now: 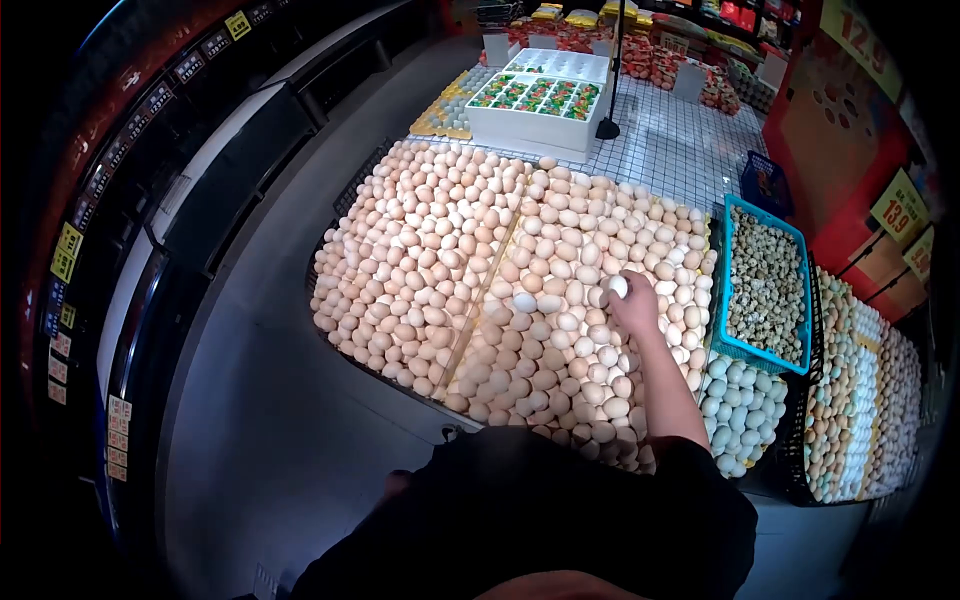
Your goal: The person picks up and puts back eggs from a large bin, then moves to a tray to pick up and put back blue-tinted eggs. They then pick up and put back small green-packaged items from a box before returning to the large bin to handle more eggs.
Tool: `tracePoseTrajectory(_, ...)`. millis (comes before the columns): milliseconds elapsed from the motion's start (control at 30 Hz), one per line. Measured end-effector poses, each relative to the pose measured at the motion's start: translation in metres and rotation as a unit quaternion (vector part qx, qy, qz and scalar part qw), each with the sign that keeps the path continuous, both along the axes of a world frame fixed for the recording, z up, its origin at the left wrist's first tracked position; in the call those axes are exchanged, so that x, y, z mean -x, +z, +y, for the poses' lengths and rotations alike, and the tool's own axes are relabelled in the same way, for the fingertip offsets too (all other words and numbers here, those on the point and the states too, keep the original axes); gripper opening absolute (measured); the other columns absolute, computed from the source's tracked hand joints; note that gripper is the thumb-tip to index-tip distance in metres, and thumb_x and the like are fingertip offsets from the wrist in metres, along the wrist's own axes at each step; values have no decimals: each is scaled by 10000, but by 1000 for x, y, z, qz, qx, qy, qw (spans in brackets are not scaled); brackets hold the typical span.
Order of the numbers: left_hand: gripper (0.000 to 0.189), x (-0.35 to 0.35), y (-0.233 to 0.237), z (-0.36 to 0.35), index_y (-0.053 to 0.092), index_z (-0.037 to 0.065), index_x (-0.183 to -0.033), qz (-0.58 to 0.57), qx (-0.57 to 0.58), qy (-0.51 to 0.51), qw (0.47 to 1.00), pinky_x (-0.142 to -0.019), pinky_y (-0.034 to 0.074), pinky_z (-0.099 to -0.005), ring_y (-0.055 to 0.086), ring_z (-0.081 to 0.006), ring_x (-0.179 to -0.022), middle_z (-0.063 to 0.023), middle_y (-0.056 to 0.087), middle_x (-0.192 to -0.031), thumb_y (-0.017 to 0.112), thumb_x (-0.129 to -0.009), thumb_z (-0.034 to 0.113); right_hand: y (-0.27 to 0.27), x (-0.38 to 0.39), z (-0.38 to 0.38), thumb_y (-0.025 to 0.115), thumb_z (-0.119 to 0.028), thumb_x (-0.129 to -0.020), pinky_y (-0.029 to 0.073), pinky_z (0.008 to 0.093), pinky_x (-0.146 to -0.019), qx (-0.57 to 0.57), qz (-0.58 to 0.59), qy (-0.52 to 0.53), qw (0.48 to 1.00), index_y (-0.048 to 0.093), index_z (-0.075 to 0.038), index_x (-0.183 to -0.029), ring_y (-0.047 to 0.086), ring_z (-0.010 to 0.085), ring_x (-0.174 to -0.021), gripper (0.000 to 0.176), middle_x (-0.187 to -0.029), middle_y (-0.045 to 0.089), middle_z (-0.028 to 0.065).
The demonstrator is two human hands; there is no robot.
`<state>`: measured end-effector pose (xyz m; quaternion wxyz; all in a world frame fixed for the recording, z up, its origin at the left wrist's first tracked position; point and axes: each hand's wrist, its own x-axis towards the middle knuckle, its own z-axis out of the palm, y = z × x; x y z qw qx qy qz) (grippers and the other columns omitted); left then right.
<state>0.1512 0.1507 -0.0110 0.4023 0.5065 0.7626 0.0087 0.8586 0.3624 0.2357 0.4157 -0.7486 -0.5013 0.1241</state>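
Note:
My right hand (634, 305) reaches over the display of brown eggs (570, 245), its fingers closed round a pale white egg (618, 287). The held egg shows at the fingertips, just above the layer of eggs. Another whitish egg (525, 301) lies among the brown ones to the left of this hand. Low beside my dark clothing, a dim patch that looks like part of my left hand (398, 482) shows; its fingers are hidden in shadow.
A cardboard-like divider (482, 290) splits the brown eggs. To the right stand a turquoise basket (727, 290) of speckled quail eggs and pale bluish eggs (742, 405). Behind are a white foam box (535, 132) and a thin pole (616, 70). Shelving (190, 190) runs along the left aisle.

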Motion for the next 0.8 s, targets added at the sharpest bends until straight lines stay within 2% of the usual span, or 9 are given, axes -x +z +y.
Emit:
tracePoseTrajectory(167,379,17,-23,-6,846,158,-1155,138,37,-71,987,-974,619,-496,794,-330,-1056,-128,830,-1155,744,-989,483,-34,17,-47,860,-221,-844,633,417,-906,32,-24,-3,999,754,-19,-1310,769,287,-1008,519,-1170,770,185)
tracePoseTrajectory(233,312,28,-18,-2,841,160,-1109,102,-5,-297,949,-955,624,-488,782,-362,-1025,-148,815,-1094,717,-978,415,-41,23,-51,843,-261,-844,629,436,-897,18,-43,-6,999,756,-21,-1299,772,312,-978,522,-1121,782,185)
tracePoseTrajectory(367,333,17,-13,14,828,138,-1149,163,-36,-190,967,-971,623,-478,780,-379,-1058,-174,810,-1088,741,-963,400,-44,28,-44,825,-259,-858,620,466,-936,49,-30,1,998,752,-18,-1290,764,363,-1031,500,-1173,766,214)
tracePoseTrajectory(433,376,22,-19,14,811,107,-1222,181,-134,-359,905,-1017,610,-471,772,-371,-1144,-186,806,-1175,750,-981,389,-39,32,-44,825,-261,-861,611,475,-961,38,-41,-7,998,750,-16,-1290,754,376,-1062,500,-1194,757,219)
tracePoseTrajectory(467,376,12,-20,19,811,107,-1222,181,-135,-356,907,-1017,610,-471,772,-371,-1144,-186,806,-1175,750,-981,389,-37,34,-44,824,-263,-864,603,484,-986,30,-52,-13,998,748,-15,-1290,744,388,-1093,499,-1214,748,223)
tracePoseTrajectory(500,397,3,-20,23,800,89,-1248,134,-83,-185,970,-1037,603,-470,768,-372,-1173,-190,805,-1210,753,-982,381,-37,34,-44,824,-263,-864,603,484,-986,28,-54,-8,998,748,-15,-1290,744,388,-1093,499,-1214,748,223)
tracePoseTrajectory(533,419,-6,-19,27,789,71,-1273,81,-27,-6,996,-1056,597,-468,763,-373,-1202,-195,803,-1246,756,-984,373,-37,34,-43,824,-264,-868,596,489,-1001,37,-60,-12,997,746,-15,-1294,736,395,-1113,500,-1219,744,226)
tracePoseTrajectory(667,453,-16,5,27,779,29,-1257,36,-28,17,999,-1016,614,-467,783,-381,-1149,-217,818,-1181,758,-969,377,-22,43,-47,824,-269,-871,589,493,-1014,41,-59,-13,997,742,-17,-1306,727,404,-1133,508,-1216,742,228)
tracePoseTrajectory(800,388,-13,21,12,804,44,-1201,20,11,50,998,-1018,609,-481,790,-327,-1092,-157,827,-1169,742,-996,367,-32,34,-45,785,-268,-892,581,515,-1026,79,-55,-17,995,733,-12,-1299,707,428,-1162,483,-1246,720,244)
